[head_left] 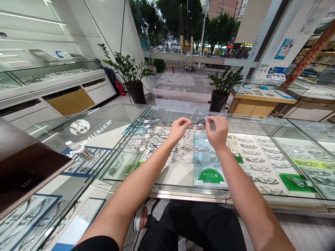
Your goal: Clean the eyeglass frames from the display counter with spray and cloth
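Above the glass counter (167, 190), my left hand (179, 130) pinches a thin-framed pair of eyeglasses (196, 115) by one side. My right hand (217, 130) is closed, thumb and finger pinched at the end of the other temple. The frame is raised, its thin outline partly lost against the floor behind. Below both hands, several rows of eyeglasses (163, 144) lie in and on the counter. A crumpled beige cloth (232, 143) is just right of my right wrist.
A white spray bottle (80, 151) lies tilted on the left counter, near a dark brown panel (31, 164). A green-and-white card (210, 176) lies near the counter's front edge. Potted plants (134, 78) and a wooden display cabinet (258, 99) stand beyond the counter.
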{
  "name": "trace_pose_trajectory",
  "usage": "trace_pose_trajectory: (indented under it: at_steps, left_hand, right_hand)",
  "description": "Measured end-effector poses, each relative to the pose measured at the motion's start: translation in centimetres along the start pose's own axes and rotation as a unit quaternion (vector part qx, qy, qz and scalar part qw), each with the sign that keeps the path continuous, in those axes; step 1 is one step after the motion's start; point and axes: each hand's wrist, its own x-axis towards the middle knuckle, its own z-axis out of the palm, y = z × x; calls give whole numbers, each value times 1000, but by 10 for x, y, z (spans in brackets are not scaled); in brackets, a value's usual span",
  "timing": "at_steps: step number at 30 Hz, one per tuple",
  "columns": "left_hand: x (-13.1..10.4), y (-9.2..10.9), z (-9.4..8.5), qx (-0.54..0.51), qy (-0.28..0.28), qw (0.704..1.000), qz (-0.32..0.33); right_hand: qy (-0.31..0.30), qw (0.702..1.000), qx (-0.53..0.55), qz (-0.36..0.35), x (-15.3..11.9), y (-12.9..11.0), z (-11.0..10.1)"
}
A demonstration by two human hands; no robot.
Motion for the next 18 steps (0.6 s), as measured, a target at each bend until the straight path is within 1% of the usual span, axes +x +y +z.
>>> trace_pose_trajectory:
  at_steps: [2, 4, 6, 11, 18]
  left_hand:
    - [0, 0, 1, -12, -3, 1000, 7]
    - [0, 0, 1, -18, -2, 1000, 10]
    - [0, 1, 1, -21, 1, 1000, 9]
    - [0, 0, 1, -34, 1, 999, -2]
    - [-1, 1, 2, -35, -1, 999, -12]
  right_hand:
    - [-91, 995, 18, -43, -3, -5, 3]
    - [-136, 989, 19, -62, -6, -7, 8]
    - [-150, 986, 5, -67, -8, -7, 11]
    - [-152, 985, -40, -75, -7, -4, 11]
    - [-170, 982, -53, -69, -6, -4, 11]
